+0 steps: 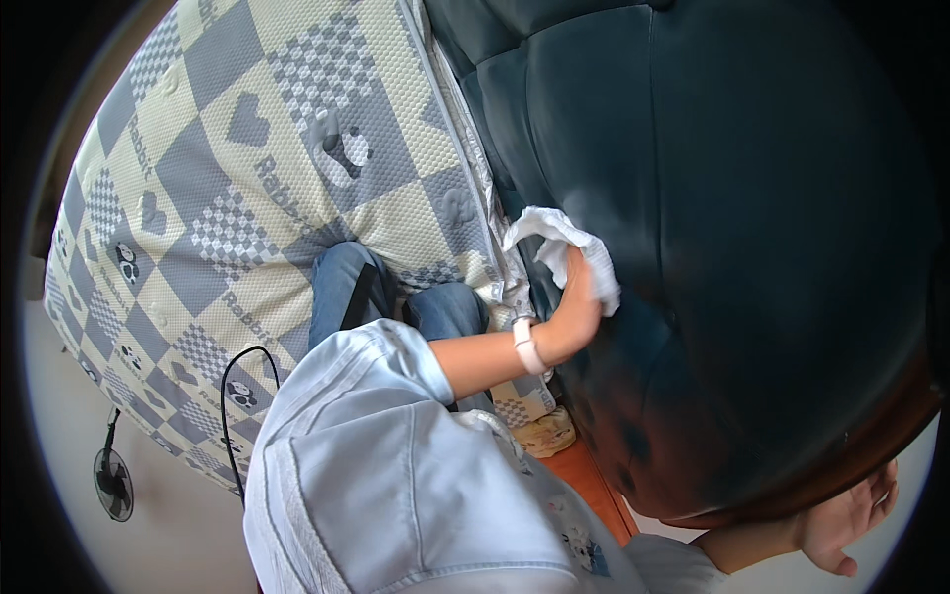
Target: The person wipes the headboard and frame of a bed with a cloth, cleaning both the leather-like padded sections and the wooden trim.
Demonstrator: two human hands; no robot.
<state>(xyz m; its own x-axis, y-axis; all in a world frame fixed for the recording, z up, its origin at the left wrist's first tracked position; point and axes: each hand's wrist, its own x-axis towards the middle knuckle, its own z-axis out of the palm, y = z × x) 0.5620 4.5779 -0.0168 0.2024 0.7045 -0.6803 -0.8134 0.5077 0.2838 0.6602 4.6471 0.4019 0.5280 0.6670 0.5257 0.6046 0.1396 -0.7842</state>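
Observation:
My left hand (575, 315), with a pale band (528, 346) on its wrist, presses a crumpled white cloth (600, 269) against a dark green padded headboard (782, 228). The fingers are partly hidden by the cloth and a little blurred. Part of the cloth stands up loosely beyond the hand. At the lower right, my right hand (846, 523) is beside the headboard's brown rim (851, 477). Its fingers and thumb are apart and nothing is in it.
My jeans-clad knees rest on a bed with a grey and cream checked cover (297, 188). Its edge runs along the headboard. A black cable (230, 396) loops over the near side. A fan (114, 480) stands at the far left; orange-brown wood (592, 492) shows below.

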